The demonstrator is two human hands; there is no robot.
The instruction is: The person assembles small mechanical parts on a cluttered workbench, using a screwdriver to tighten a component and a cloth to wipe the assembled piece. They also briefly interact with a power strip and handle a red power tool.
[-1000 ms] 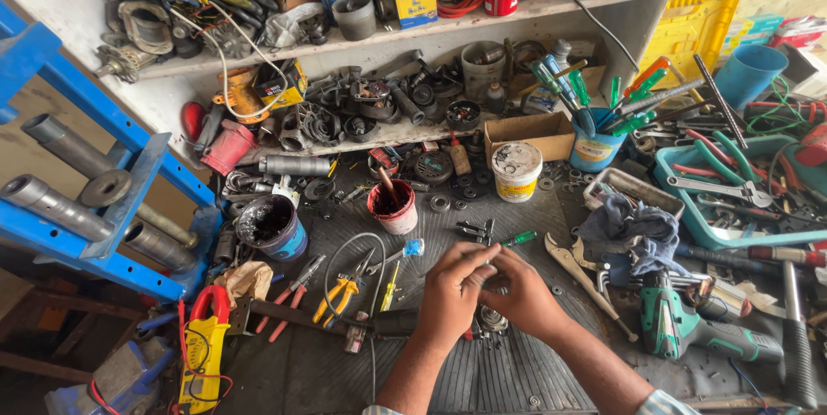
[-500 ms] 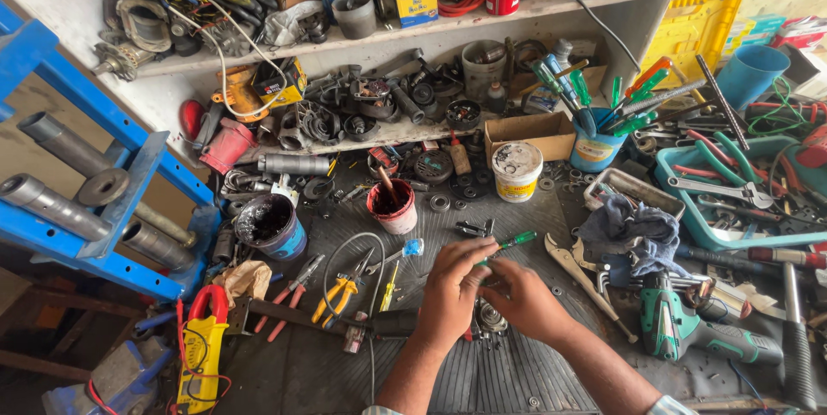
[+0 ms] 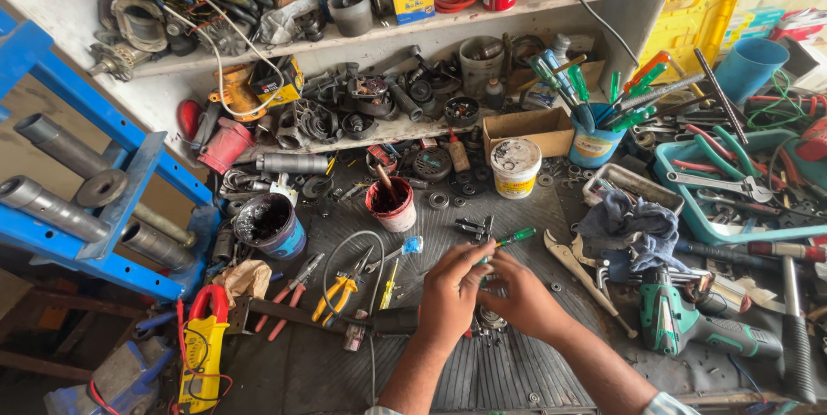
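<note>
Head view shows both hands meeting over a small metal part [image 3: 491, 322] that lies on the ribbed mat [image 3: 517, 372] near the front middle of the surface [image 3: 345, 380]; only a little of this part is seen under the fingers, so its exact shape I cannot tell. Left hand [image 3: 450, 290] is curled with a narrow grip and its fingers press down at the part, and it seems to pinch the green-handled screwdriver [image 3: 510, 237], whose handle sticks out just behind the hands. Right hand [image 3: 519, 296] touches the left one and is also closed in a narrow grip on the part, but what exactly it holds is hidden. Just left of the part lie the yellow-handled pliers [image 3: 340, 287] and a looped grey cable [image 3: 353, 247]. Behind the part stands a red tin with a brush [image 3: 391, 202], and further left of it a dark tin [image 3: 269, 223]. Behind the part to the right stands a white tub [image 3: 515, 167]. Right of the part lie a blue-grey rag [image 3: 624, 224] and, nearer the front edge, a green cordless drill [image 3: 685, 324]. Far left of the part, at the surface edge, lies a yellow clamp meter [image 3: 202, 350].
</note>
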